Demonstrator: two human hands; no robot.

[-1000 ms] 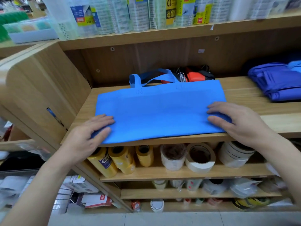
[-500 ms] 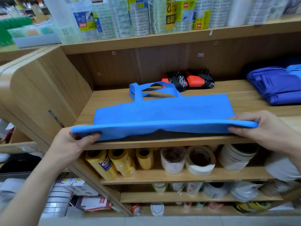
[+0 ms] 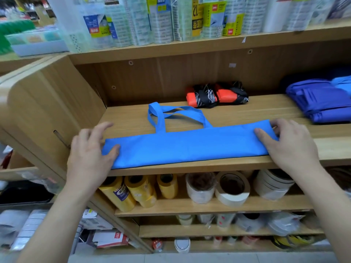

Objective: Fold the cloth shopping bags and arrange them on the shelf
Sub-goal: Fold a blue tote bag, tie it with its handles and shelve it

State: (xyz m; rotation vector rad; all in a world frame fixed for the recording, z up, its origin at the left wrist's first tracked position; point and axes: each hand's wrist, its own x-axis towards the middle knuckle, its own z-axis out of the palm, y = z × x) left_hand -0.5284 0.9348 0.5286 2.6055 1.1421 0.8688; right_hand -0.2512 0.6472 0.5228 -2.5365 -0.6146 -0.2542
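Lifted off the board half a second ago, the near edge of the blue bag (image 3: 190,147) now lies doubled over, leaving a long flat strip along the front lip of the shelf (image 3: 237,114). The left hand (image 3: 89,154) is spread loose at the strip's left end, thumb pressing the cloth, fingers raised over bare wood. The right hand (image 3: 290,145) lies over the right end, thumb flat on top, fingers loosely bent past the far corner. Behind the strip its handles (image 3: 171,114) trail across the board. Farther back sit red-and-black bundles (image 3: 214,95), and to the right, purple folded bags (image 3: 322,99).
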